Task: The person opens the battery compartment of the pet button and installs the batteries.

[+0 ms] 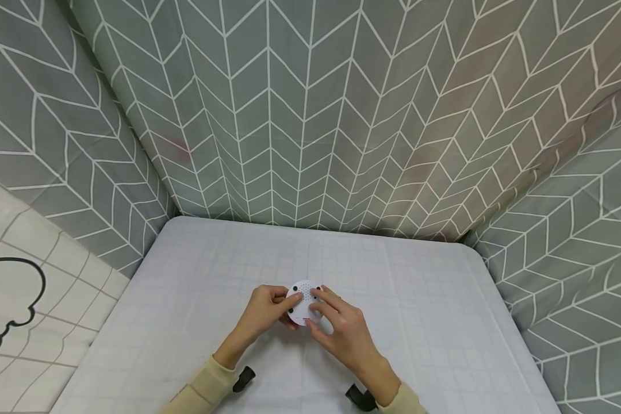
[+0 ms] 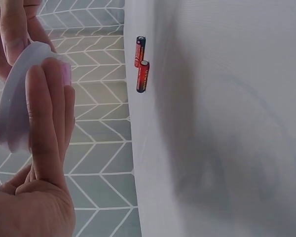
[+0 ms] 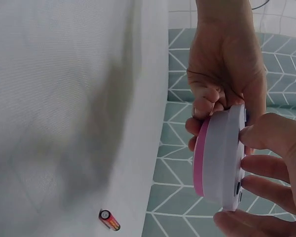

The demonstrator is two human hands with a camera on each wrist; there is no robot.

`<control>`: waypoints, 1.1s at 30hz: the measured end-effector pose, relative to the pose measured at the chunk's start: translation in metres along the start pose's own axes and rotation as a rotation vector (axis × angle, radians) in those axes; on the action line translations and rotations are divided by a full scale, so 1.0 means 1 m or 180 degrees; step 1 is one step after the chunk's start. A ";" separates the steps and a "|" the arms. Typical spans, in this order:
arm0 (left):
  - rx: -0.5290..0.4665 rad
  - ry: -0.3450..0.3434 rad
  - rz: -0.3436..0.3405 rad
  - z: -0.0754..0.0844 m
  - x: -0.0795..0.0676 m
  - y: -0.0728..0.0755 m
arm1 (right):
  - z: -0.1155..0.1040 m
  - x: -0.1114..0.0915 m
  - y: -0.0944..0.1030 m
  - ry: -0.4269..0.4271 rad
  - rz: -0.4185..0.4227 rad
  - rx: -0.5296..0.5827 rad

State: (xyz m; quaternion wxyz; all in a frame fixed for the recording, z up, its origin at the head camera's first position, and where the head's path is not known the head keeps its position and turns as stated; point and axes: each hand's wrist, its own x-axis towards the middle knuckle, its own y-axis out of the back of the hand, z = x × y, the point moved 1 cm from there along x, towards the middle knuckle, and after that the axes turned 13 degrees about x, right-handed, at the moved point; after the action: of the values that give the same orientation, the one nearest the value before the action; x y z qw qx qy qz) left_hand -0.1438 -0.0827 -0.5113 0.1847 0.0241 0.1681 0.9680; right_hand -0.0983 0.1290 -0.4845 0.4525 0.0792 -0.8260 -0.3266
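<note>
A round white device [image 1: 302, 310] with small holes and dark round feet on its back is held above the table, a pink layer [image 3: 200, 158] on its far side. My left hand [image 1: 265, 310] grips its left edge, thumb on the back and fingers underneath. On the other side my right hand [image 1: 347, 330] has bent fingers and the thumb against the back, with one finger round the rim in the right wrist view. Two red-and-black batteries [image 2: 142, 76] lie on the table in the left wrist view; one battery [image 3: 109, 220] shows in the right wrist view.
The white-covered table [image 1: 212, 253] stretches around the hands, with a patterned grey curtain [image 1: 290, 144] behind and at its sides. Black wrist-worn pieces [image 1: 244, 379] jut out beside both sleeves. A white checked cloth [image 1: 41, 310] hangs at the left.
</note>
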 end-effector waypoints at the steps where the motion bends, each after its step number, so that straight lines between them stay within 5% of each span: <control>1: 0.0008 0.0004 0.0010 0.000 0.000 0.000 | 0.000 0.000 0.000 0.0003 -0.0011 -0.0011; 19: 0.0041 0.0039 -0.0014 -0.003 -0.001 -0.003 | 0.000 0.002 0.003 -0.0046 -0.0302 -0.0039; 33: 0.0019 0.0149 -0.0136 -0.002 -0.001 -0.001 | -0.001 0.002 0.001 0.0289 -0.0372 -0.0209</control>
State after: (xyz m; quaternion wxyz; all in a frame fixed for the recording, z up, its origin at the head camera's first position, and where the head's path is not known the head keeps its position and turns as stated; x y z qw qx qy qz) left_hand -0.1429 -0.0824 -0.5142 0.2013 -0.0017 0.1757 0.9636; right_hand -0.0983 0.1287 -0.4824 0.4720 0.1271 -0.7874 -0.3754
